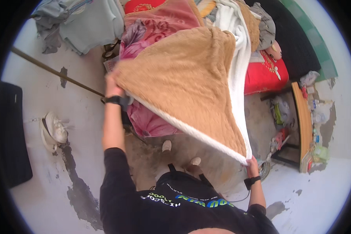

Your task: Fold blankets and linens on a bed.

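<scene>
Stretched between my two hands is a fleece blanket (187, 74), tan and fluffy on the upper face, with a white edge and white underside. My left hand (114, 86) is closed around one corner at the left, its outline a little blurred. Lower down on the right, my right hand (252, 165) grips another corner by the white border. The near edge runs slanting and taut from one hand to the other. Beyond, the blanket's far part lies over the bed, folded back to show white on the right.
A pink and magenta patterned blanket (156, 121) lies under it on the bed, with a red cushion (267, 76) at the right. Grey clothes (91, 29) hang far left near a metal pole (58, 72). A wooden table (302, 128) with clutter stands right. A white bag (52, 132) hangs left.
</scene>
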A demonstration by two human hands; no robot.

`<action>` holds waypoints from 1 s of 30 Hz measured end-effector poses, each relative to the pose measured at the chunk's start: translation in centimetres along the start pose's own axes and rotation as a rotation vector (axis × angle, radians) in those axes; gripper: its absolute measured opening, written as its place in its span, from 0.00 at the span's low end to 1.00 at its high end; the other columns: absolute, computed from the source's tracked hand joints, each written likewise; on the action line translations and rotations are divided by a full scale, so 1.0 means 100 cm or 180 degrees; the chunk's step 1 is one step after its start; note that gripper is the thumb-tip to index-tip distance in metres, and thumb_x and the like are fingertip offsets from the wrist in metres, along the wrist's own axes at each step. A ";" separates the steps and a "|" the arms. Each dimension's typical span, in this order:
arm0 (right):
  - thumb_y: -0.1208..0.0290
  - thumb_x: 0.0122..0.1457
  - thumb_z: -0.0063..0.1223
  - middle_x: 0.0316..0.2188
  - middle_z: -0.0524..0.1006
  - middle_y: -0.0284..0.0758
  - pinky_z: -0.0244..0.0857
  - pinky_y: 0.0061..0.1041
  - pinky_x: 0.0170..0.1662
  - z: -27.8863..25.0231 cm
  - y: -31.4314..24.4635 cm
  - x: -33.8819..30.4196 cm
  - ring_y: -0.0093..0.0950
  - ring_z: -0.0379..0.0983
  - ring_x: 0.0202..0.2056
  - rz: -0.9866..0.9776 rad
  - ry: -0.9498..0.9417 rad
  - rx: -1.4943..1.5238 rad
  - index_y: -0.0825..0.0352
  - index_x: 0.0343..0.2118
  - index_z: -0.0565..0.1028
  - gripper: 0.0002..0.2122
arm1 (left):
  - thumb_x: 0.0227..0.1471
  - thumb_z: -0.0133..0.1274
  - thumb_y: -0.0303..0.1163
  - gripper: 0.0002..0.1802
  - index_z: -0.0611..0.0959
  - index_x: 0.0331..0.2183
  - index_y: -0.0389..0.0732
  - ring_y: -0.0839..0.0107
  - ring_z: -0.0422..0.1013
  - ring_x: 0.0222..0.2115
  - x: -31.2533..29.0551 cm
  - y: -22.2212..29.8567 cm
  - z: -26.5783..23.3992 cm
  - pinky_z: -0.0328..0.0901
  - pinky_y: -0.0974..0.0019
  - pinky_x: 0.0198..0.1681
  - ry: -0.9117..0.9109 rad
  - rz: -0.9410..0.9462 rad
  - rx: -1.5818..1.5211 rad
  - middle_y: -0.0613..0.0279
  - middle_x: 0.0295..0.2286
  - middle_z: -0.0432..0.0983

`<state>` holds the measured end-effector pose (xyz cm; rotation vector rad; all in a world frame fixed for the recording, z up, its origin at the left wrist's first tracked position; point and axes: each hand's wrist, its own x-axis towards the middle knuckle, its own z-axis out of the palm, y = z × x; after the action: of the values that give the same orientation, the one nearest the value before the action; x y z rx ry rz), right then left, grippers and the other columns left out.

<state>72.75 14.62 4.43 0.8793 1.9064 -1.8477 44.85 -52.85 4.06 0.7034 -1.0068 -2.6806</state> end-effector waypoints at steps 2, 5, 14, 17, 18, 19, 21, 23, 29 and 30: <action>0.77 0.45 0.42 0.37 0.75 0.39 0.68 0.27 0.28 0.036 -0.012 -0.015 0.30 0.73 0.31 -0.0205 -0.0310 0.0555 0.72 0.47 0.67 0.21 | 0.48 0.54 0.30 0.21 0.73 0.44 0.31 0.58 0.70 0.44 -0.014 0.094 0.012 0.64 0.57 0.51 -0.0295 0.0511 0.0299 0.50 0.44 0.72; 0.74 0.44 0.44 0.39 0.75 0.38 0.68 0.28 0.30 0.051 0.038 -0.021 0.31 0.74 0.33 -0.0019 -0.0122 0.0872 0.71 0.48 0.66 0.23 | 0.49 0.53 0.31 0.23 0.71 0.47 0.30 0.58 0.69 0.45 -0.041 0.095 0.025 0.65 0.57 0.51 -0.0537 0.0687 0.0279 0.50 0.45 0.71; 0.76 0.46 0.41 0.40 0.73 0.40 0.69 0.33 0.31 0.059 0.162 0.025 0.35 0.72 0.36 0.0633 0.0298 0.0665 0.69 0.46 0.66 0.20 | 0.50 0.54 0.32 0.23 0.72 0.48 0.36 0.51 0.71 0.43 0.052 -0.081 -0.240 0.66 0.48 0.47 0.0893 -0.0717 0.0681 0.50 0.42 0.73; 0.77 0.46 0.40 0.37 0.74 0.40 0.70 0.29 0.27 0.027 0.159 0.013 0.33 0.74 0.32 0.0620 0.0791 0.0447 0.71 0.46 0.66 0.20 | 0.50 0.55 0.41 0.28 0.72 0.50 0.38 0.51 0.68 0.47 0.042 -0.133 -0.185 0.61 0.46 0.52 0.0832 -0.1576 -0.0228 0.51 0.46 0.71; 0.77 0.46 0.39 0.37 0.75 0.40 0.70 0.30 0.26 0.027 0.156 0.014 0.33 0.74 0.32 0.0660 0.0723 0.0372 0.71 0.46 0.66 0.20 | 0.49 0.54 0.47 0.31 0.71 0.51 0.40 0.52 0.65 0.50 0.044 -0.120 -0.188 0.56 0.46 0.56 0.0793 -0.1420 -0.0147 0.53 0.49 0.70; 0.77 0.46 0.39 0.37 0.75 0.40 0.70 0.30 0.26 0.025 0.153 0.014 0.33 0.74 0.32 0.0691 0.0667 0.0305 0.71 0.46 0.66 0.20 | 0.49 0.54 0.47 0.31 0.71 0.51 0.40 0.52 0.65 0.50 0.053 -0.103 -0.194 0.56 0.46 0.56 0.0794 -0.1380 -0.0123 0.53 0.49 0.70; 0.76 0.46 0.40 0.40 0.73 0.41 0.70 0.32 0.32 0.026 0.147 0.018 0.35 0.73 0.37 0.0768 0.0336 0.0137 0.70 0.46 0.66 0.20 | 0.49 0.55 0.44 0.31 0.70 0.52 0.38 0.53 0.66 0.49 0.073 -0.055 -0.209 0.58 0.49 0.55 0.0541 -0.1118 0.0023 0.52 0.48 0.70; 0.78 0.47 0.42 0.39 0.73 0.41 0.70 0.32 0.35 0.023 0.139 0.010 0.35 0.73 0.38 0.0786 0.0068 0.0215 0.71 0.45 0.68 0.19 | 0.50 0.55 0.40 0.30 0.70 0.52 0.37 0.55 0.67 0.48 0.089 -0.026 -0.185 0.61 0.52 0.53 0.0376 -0.0476 0.0033 0.51 0.48 0.70; 0.80 0.48 0.45 0.38 0.73 0.42 0.70 0.42 0.43 0.103 0.220 0.030 0.38 0.71 0.44 0.1122 -0.0067 0.1009 0.70 0.44 0.68 0.17 | 0.48 0.57 0.23 0.27 0.68 0.50 0.31 0.58 0.69 0.46 0.099 0.005 -0.181 0.67 0.54 0.47 0.0734 0.0958 0.1098 0.52 0.45 0.71; 0.80 0.49 0.45 0.40 0.73 0.42 0.71 0.42 0.42 0.136 0.230 0.041 0.38 0.72 0.43 0.1309 -0.0032 0.0754 0.70 0.45 0.68 0.17 | 0.48 0.56 0.26 0.28 0.67 0.51 0.31 0.57 0.68 0.46 0.108 -0.005 -0.215 0.67 0.54 0.47 0.1059 0.0877 0.1635 0.50 0.47 0.69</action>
<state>82.05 1.16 -17.10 1.2278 1.3832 -1.8306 46.10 -68.32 -14.31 0.9744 -1.5728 -1.9946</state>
